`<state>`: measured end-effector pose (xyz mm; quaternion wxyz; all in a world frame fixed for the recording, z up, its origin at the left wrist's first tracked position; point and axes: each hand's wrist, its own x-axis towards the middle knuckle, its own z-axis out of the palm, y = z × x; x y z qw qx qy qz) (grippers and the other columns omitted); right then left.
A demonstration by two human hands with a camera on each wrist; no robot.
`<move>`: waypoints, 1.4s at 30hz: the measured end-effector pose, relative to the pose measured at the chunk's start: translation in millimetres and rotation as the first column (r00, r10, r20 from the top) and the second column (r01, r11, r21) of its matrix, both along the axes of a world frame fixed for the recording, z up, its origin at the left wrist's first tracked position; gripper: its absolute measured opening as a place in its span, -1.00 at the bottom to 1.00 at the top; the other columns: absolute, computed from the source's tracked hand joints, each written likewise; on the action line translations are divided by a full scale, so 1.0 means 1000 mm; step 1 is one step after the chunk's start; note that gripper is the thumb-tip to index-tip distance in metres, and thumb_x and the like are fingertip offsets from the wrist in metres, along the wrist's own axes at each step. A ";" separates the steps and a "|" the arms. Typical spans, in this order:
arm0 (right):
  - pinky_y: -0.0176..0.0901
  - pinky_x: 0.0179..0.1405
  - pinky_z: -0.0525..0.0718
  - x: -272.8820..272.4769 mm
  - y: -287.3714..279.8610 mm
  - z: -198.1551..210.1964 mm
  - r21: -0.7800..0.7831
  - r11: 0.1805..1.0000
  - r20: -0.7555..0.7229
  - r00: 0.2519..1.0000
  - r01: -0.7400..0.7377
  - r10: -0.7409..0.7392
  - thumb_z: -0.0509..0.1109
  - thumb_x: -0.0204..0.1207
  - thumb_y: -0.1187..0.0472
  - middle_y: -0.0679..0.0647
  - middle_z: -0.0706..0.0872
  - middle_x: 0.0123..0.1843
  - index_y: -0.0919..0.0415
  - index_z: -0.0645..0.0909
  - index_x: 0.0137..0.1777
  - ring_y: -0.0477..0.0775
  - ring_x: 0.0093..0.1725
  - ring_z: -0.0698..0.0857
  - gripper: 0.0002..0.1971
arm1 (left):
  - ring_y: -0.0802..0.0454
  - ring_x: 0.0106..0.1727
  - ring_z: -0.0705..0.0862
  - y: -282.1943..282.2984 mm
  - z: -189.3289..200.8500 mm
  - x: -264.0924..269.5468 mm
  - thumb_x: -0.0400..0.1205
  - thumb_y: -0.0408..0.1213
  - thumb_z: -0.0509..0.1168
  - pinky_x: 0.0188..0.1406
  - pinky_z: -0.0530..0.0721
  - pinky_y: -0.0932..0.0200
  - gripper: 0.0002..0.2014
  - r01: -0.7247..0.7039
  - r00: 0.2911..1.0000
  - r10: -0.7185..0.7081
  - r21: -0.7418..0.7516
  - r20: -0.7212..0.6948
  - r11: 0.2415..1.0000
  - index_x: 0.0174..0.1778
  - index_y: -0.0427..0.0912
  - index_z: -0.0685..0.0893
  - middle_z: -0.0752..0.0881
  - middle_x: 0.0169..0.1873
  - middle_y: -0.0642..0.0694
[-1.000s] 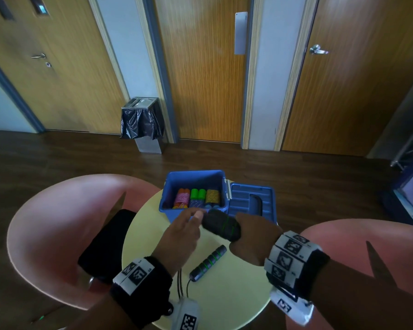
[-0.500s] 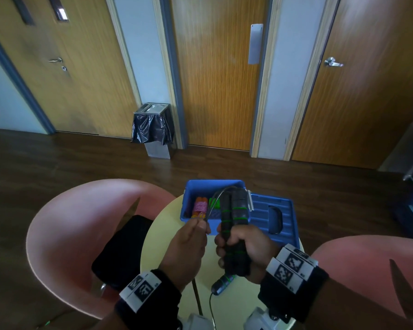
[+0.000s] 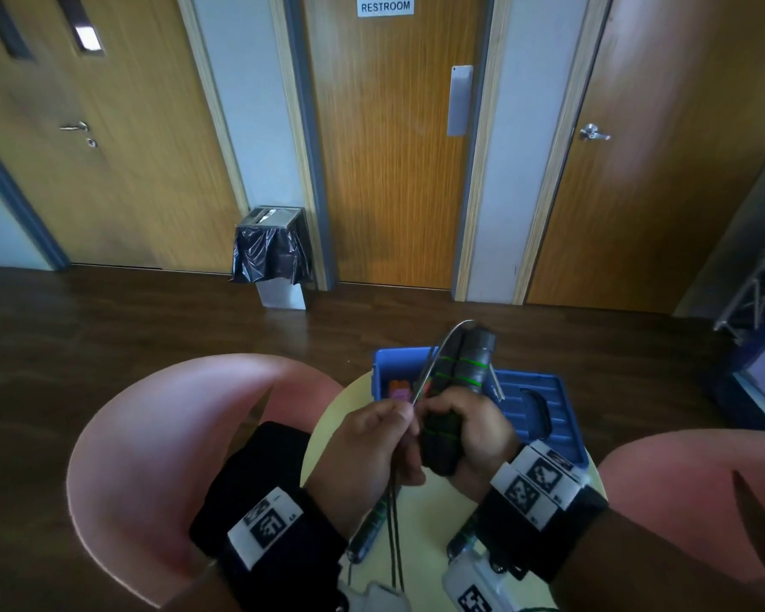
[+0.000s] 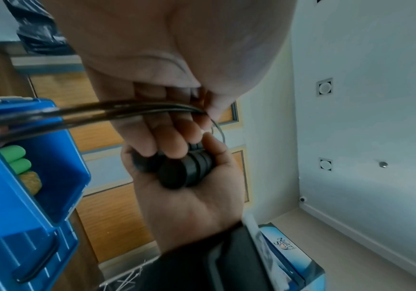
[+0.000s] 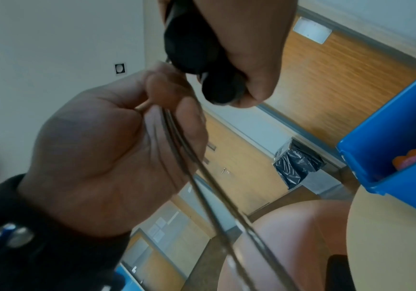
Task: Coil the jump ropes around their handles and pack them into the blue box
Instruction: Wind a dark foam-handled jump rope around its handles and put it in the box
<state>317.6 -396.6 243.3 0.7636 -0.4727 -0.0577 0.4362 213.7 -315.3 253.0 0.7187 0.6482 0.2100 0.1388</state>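
Right hand (image 3: 473, 435) wrapped around paired black handles (image 3: 453, 390), upright above the blue box (image 3: 383, 377). Left hand (image 3: 367, 452) pinching the rope (image 3: 433, 368).

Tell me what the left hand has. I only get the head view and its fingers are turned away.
Observer: In the right wrist view the left hand pinches several strands of the black rope between thumb and fingers.
Operator: Right hand grip?
Observer: In the left wrist view the right hand wraps both black handles side by side, end caps toward that camera.
Operator: Box contents? The handles block it for me.
Observer: The left wrist view looks into the blue box: green handles with a yellowish coil next to them.
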 end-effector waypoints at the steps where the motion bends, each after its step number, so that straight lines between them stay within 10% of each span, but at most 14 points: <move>1: -0.04 -0.43 0.40 -0.001 0.003 0.002 -0.006 0.998 0.004 0.998 0.069 -0.069 0.43 0.10 0.20 0.27 0.48 -0.45 0.34 0.49 -0.30 0.22 -0.50 0.48 -0.75 | -0.03 -0.54 0.58 0.002 0.001 -0.003 0.78 -0.28 0.13 -0.36 0.67 0.11 -0.68 0.031 1.000 -0.031 -0.001 0.002 1.000 -0.26 -0.27 0.60 0.59 -0.54 -0.23; 5: -0.04 -0.32 0.45 -0.009 0.011 0.016 0.108 0.971 -0.047 0.977 0.214 -0.210 0.28 0.23 0.26 0.20 0.60 -0.42 0.26 0.71 -0.50 0.17 -0.45 0.56 -0.79 | -0.04 -0.54 0.57 0.011 0.002 -0.014 0.76 -0.29 0.18 -0.40 0.68 0.11 -0.66 0.083 0.996 -0.083 -0.014 -0.010 0.996 -0.32 -0.26 0.66 0.62 -0.53 -0.25; 10: 0.01 -0.23 0.58 -0.019 0.020 0.024 0.227 0.935 -0.121 0.960 0.274 -0.252 0.33 0.01 0.25 0.23 0.59 -0.28 0.33 0.54 -0.07 0.21 -0.32 0.60 -0.59 | -0.10 -0.51 0.60 0.028 0.004 -0.024 0.73 -0.32 0.25 -0.43 0.67 0.13 -0.68 0.130 0.991 -0.131 -0.027 -0.027 0.991 -0.32 -0.33 0.72 0.66 -0.50 -0.29; 24: 0.02 -0.20 0.46 -0.041 0.036 0.038 0.342 0.921 -0.086 0.982 0.188 -0.169 0.25 0.07 0.35 0.19 0.50 -0.30 0.25 0.45 -0.07 0.18 -0.33 0.49 -0.65 | -0.09 -0.54 0.53 0.047 -0.006 -0.041 0.65 -0.17 0.31 -0.40 0.60 0.14 -0.69 0.283 0.957 -0.289 -0.195 -0.006 0.939 -0.36 -0.24 0.71 0.61 -0.51 -0.25; 31: -0.01 -0.20 0.58 -0.041 0.030 0.040 0.383 0.903 -0.044 0.980 0.194 -0.192 0.20 0.14 0.39 0.21 0.56 -0.24 0.24 0.46 0.08 0.18 -0.26 0.57 -0.57 | 0.09 -0.63 0.18 0.038 -0.004 -0.039 0.75 -0.22 0.18 -0.55 0.23 0.21 -0.69 0.248 0.969 -0.244 -0.217 0.046 0.944 -0.27 -0.28 0.62 0.26 -0.62 -0.05; 42: -0.03 -0.28 0.56 -0.048 0.031 0.048 0.421 0.865 -0.049 0.959 0.274 -0.280 0.20 0.18 0.42 0.17 0.52 -0.26 0.18 0.44 0.09 0.13 -0.34 0.53 -0.58 | 0.03 -0.53 0.13 0.029 0.006 -0.036 0.63 -0.14 0.19 -0.41 0.04 0.00 -0.68 0.242 0.970 -0.233 -0.133 0.075 0.961 -0.22 -0.39 0.51 0.24 -0.60 -0.04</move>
